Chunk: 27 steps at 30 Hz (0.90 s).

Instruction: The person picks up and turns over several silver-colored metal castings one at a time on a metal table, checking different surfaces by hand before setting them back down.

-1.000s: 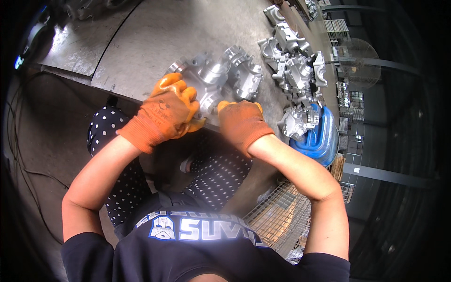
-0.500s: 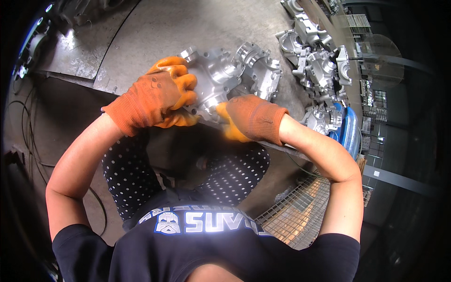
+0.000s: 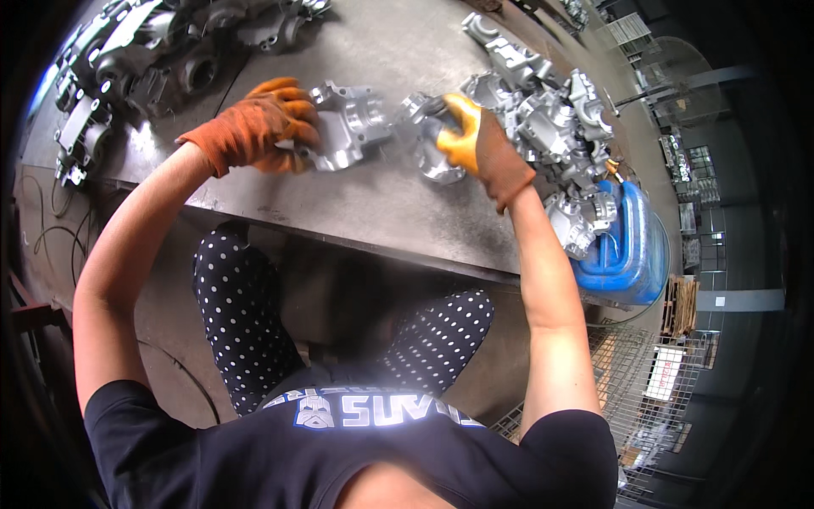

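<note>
In an orange rubber-coated glove, my left hand (image 3: 273,127) has its fingers curled on the left edge of a silvery metal casting (image 3: 346,127), which is at the table's middle. My right hand (image 3: 482,146), gloved alike, grips a second metal casting (image 3: 426,146) just to the right of the first. Thumb and fingers are bent over its upper right side. That second casting is smeared by motion, and whether it touches the table cannot be made out. A narrow gap lies between the two castings.
Darker castings (image 3: 153,64) are heaped at the far left of the metal table (image 3: 339,216). Several silvery castings (image 3: 543,119) are piled at the right. One casting (image 3: 577,222) lies by a blue plastic container (image 3: 636,254) at the right edge. A wire mesh basket (image 3: 627,373) stands below.
My hands have moved apart. My right hand has let go of the first casting and taken hold of the second one. The view has shifted, showing more of the table's far left.
</note>
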Motion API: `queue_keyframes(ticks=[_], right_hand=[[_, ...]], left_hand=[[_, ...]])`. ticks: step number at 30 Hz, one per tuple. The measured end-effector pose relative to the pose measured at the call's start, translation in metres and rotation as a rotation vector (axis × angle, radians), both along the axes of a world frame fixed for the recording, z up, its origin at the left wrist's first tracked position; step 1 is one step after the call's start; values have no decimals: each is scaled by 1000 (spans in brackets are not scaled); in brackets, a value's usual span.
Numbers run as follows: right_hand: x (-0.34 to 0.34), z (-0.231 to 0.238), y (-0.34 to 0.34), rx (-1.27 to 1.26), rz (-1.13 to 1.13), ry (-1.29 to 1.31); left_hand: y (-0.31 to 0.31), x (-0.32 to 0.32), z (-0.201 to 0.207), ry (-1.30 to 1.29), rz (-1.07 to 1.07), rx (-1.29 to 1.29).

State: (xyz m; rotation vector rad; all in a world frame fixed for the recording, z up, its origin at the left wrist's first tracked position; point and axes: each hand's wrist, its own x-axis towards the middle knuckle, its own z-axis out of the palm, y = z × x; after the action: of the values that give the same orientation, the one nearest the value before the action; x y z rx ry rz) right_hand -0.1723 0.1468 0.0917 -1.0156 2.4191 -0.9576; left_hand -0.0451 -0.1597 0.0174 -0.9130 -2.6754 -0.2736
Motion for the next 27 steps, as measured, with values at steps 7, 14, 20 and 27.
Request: queue_keyframes(ticks=[7,14,20,27], right_hand=[[-52,-41,45,710,-324,366],[68,-60,72,-175,-246,-360],[92,-42,79,-87,-145,-282],[46,-46,20,730,-50,839]], left_hand=[[95,14,-3,241,601,207],[234,64,-33,148,573,471],[229,73,-31,172,795,433],[171,60,-40,82,797,306]])
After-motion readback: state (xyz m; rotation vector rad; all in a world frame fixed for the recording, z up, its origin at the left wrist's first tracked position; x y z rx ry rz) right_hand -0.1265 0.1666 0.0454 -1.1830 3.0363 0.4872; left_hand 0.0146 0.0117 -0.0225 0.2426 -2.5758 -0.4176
